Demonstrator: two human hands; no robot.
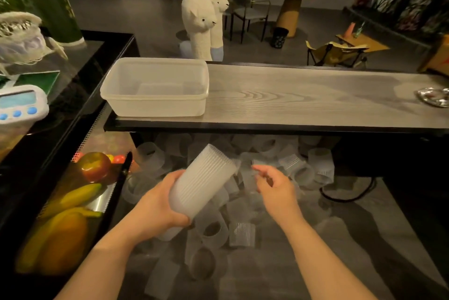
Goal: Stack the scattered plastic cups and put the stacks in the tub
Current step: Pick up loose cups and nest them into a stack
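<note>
Below, left hand (155,205) grips stack (202,182); right hand (274,188) seemingly pinches nothing; tub (155,105) beyond.

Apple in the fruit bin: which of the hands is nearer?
Left. The left hand grips the cup stack just right of the apple; the right hand is farther right, beyond the stack.

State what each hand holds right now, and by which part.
The left hand grips the stack of cups around its lower, closed end. The right hand reaches toward the loose cups with fingers loosely curled; whether it pinches one cannot be told.
</note>
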